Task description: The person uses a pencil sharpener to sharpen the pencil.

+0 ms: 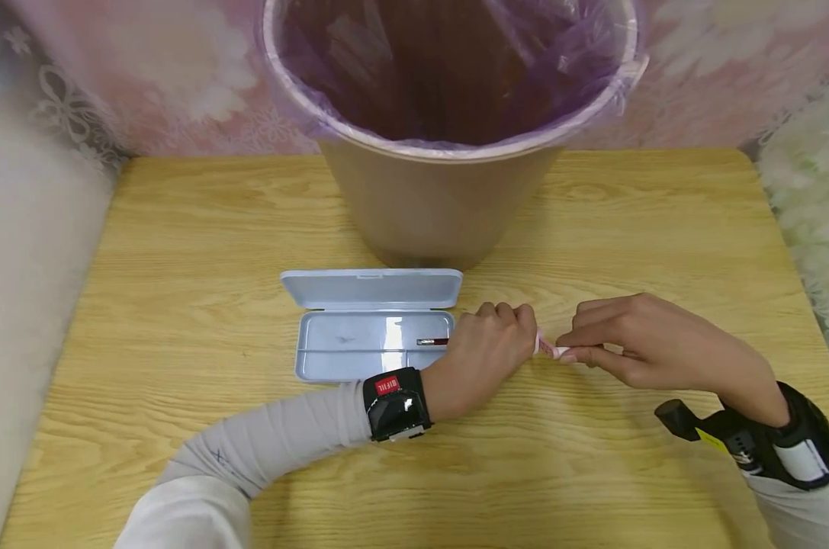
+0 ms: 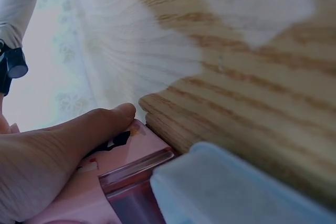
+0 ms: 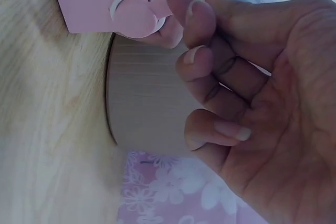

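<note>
My left hand (image 1: 486, 351) grips a pink hand-crank pencil sharpener (image 3: 86, 6), steadying it low at the table. In the head view the hand covers most of its body. A clear reddish drawer (image 2: 136, 182) shows on the sharpener in the left wrist view. My right hand (image 1: 650, 343) pinches the end of the sharpener's crank (image 1: 547, 347) between thumb and fingers. A dark red pencil (image 1: 433, 342) with a silvery end sticks out left of my left hand, over the pencil case; its other end is hidden. The pale blue pencil case (image 1: 345, 368) lies open beside the left hand.
Behind the case stands a tall beige bin (image 1: 441, 206) with a purple bag lining (image 1: 579, 61). The wooden table (image 1: 201, 229) meets a pink floral wall (image 1: 181, 69) at the back.
</note>
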`<state>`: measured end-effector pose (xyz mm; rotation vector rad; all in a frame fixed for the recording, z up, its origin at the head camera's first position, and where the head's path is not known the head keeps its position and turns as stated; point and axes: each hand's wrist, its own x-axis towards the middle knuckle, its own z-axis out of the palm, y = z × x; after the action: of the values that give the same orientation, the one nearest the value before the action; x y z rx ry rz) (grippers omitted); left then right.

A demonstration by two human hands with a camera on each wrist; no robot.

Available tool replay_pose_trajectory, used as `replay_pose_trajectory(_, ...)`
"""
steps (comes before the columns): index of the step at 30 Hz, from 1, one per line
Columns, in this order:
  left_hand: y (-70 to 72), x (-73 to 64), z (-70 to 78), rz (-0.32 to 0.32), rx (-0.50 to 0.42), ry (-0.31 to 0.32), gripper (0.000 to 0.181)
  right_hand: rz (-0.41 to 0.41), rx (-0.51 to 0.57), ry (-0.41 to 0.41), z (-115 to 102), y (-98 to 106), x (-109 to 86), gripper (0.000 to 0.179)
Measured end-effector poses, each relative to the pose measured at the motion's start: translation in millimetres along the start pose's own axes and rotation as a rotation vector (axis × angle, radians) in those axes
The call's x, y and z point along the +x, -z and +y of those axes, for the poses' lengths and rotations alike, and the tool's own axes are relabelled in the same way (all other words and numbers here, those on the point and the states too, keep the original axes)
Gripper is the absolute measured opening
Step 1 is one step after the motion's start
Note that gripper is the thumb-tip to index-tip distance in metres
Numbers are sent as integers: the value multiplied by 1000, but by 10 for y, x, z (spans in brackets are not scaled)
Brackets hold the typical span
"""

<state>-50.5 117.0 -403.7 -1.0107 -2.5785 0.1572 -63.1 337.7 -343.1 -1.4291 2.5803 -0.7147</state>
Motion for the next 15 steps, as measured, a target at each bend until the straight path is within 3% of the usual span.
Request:
replay_pose_trajectory(6, 0, 22, 26, 28, -5, -6, 29, -35, -37, 13, 13, 81, 10, 22)
replay_pose_trajectory(15, 17, 65, 103, 40, -8, -6, 27, -96, 112, -3, 84, 157, -47, 34)
